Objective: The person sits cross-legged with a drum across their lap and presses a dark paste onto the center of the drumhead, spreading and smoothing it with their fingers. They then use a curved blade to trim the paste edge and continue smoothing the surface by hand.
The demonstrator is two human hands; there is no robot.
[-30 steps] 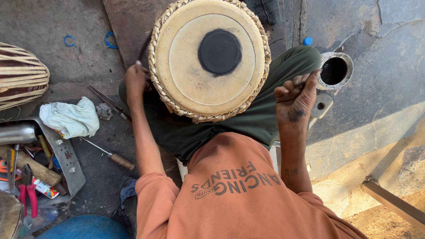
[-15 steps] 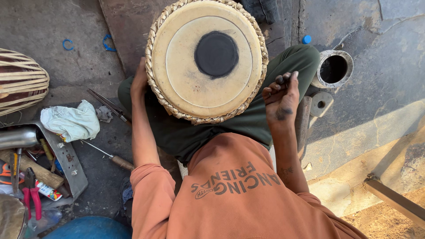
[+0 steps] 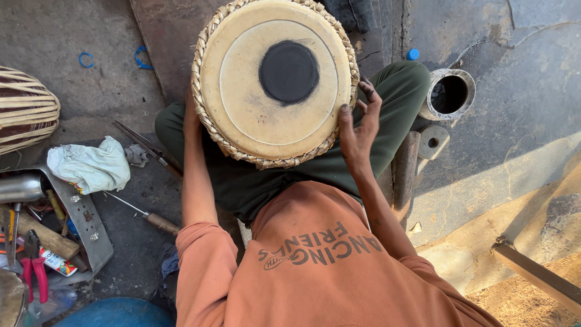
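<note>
— While the drum [image 3: 275, 82] sits tilted on my lap, where are your hands on it?

— My right hand [image 3: 358, 130] rests at the drum's right edge, over the woven rim [image 3: 209, 118]. Its fingers [image 3: 368, 97] are spread and loosely curled, the tips dark with smudge, one of them touching the pale skin just inside the braid. That grip pinches nothing.

— And the left?

— My left hand [image 3: 191, 115] is tucked behind the drum's left side, against the shell. The rim hides the fingers, so I cannot tell whether that grip is pressed together or spread.

— What does the drum look like from above?

— Round cream head facing up, a black circle [image 3: 288, 72] near its centre, a plaited straw-coloured ring all around. It lies between my knees, on my green trousers [image 3: 393, 97].

— What is around it?

— Left of the drum, on the grey floor [image 3: 72, 30], lie a crumpled white cloth [image 3: 89, 166], a pair of long thin scissors [image 3: 145, 145] and a wood-handled awl [image 3: 142, 213]. Farther left is a metal tray [image 3: 88, 224] of tools with red-handled pliers [image 3: 35, 269], and a second drum [image 3: 24, 109] laced with pale straps. Right of the drum stands a small metal cup [image 3: 449, 94] with a dark inside, with a blue cap [image 3: 413, 54] near it.
</note>
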